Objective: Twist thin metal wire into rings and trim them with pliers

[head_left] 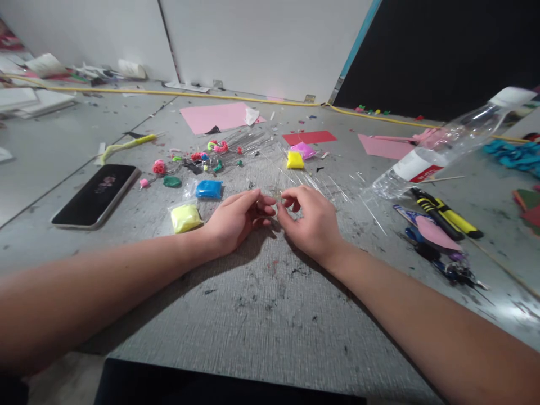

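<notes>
My left hand [240, 221] rests low over the grey table with its fingers loosely curled and the thumb against them. Facing it, my right hand [311, 220] pinches thumb and forefinger together. The fingertips of both hands nearly meet, and whatever lies between them is too small or thin to make out. Close to my left wrist are a packet of pale yellow clay [185, 218] and a packet of blue clay [209, 189]. Beyond my right hand lie thin clear strips [312, 181], a bright yellow packet [295, 160] and a pink-purple packet [304, 149].
A phone [97, 196] lies at left, near scattered coloured clay bits [217, 147]. At right, a clear bottle [442, 147] leans beside yellow-black pliers [447, 215] and a bunch of keys [453, 267]. Pink paper [211, 117] and a yellow cord [169, 93] lie toward the back panel.
</notes>
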Available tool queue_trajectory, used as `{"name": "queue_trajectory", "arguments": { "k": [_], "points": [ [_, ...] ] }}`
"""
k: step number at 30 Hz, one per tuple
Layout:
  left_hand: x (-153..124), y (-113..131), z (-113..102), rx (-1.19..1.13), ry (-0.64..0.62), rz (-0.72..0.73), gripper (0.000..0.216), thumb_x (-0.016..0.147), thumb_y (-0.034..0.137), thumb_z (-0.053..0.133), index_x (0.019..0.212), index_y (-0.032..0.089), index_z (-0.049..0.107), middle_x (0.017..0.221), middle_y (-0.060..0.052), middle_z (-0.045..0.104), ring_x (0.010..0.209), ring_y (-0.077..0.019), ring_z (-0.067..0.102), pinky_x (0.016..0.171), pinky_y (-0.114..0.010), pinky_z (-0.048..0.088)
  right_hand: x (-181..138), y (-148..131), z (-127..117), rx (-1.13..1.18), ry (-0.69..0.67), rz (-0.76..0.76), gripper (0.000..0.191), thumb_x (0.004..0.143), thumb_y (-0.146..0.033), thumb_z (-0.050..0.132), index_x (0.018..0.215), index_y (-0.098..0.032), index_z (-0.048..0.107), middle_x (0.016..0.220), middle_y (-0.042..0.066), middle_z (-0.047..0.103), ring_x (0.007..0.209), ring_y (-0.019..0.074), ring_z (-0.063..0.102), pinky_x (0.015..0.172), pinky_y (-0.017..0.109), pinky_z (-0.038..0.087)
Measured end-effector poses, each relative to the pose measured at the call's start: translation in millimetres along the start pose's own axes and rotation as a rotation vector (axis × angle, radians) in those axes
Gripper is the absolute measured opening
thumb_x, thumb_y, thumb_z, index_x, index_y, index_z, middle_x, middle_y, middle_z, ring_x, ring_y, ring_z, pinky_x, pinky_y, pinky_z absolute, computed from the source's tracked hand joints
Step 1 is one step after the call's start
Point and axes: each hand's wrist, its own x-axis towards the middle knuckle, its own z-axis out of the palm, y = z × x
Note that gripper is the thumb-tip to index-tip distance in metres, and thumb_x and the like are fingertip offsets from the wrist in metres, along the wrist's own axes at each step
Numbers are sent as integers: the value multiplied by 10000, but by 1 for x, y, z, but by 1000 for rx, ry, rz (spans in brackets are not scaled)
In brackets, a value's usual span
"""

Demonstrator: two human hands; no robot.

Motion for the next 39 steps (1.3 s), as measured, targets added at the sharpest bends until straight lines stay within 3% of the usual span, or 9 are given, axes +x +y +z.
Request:
{"name": "queue_trajectory", "arguments": {
  "k": [6, 13, 17, 28, 39],
  "points": [
    [-1, -1, -1, 128, 1, 51, 213, 929, 159, 608, 739, 143, 705, 784, -47, 617, 706, -139, 600, 591, -260, 506, 2, -2, -2, 7, 21, -71, 56, 920, -157, 559, 916, -190, 604, 783, 57, 660, 725, 195, 591, 704, 343, 505],
    [-2, 1, -1, 159, -71, -8, 230, 904, 142, 620, 683, 138, 682, 675, -13, 551, 605, -107, 544, 547, -230, 476, 2, -3, -3, 15, -17, -87, 68, 945, -174, 558, 910, -185, 614, 800, 71, 670, 751, 207, 597, 709, 349, 509],
    [-4, 3, 1, 142, -98, -18, 318, 965, 195, 531, 680, 137, 659, 736, -41, 574, 659, -132, 572, 555, -250, 514, 2, -3, -3, 0, -2, -101, 92, 961, -192, 566, 880, -196, 609, 790, 67, 674, 758, 209, 591, 715, 350, 501],
    [-4, 2, 3, 161, 19, 10, 206, 972, 178, 567, 777, 160, 634, 732, -18, 590, 667, -128, 596, 511, -219, 504, 3, -3, -3, -24, -13, -97, 126, 967, -186, 535, 865, -207, 605, 782, 62, 676, 753, 206, 585, 721, 349, 483],
    [-2, 3, -1, 95, -35, -26, 199, 888, 136, 665, 695, 144, 618, 684, -32, 612, 617, -117, 594, 565, -254, 507, 0, 0, 0, -54, -11, -30, 58, 925, -214, 535, 878, -213, 568, 806, 74, 645, 775, 228, 573, 727, 373, 476]
  ]
}}
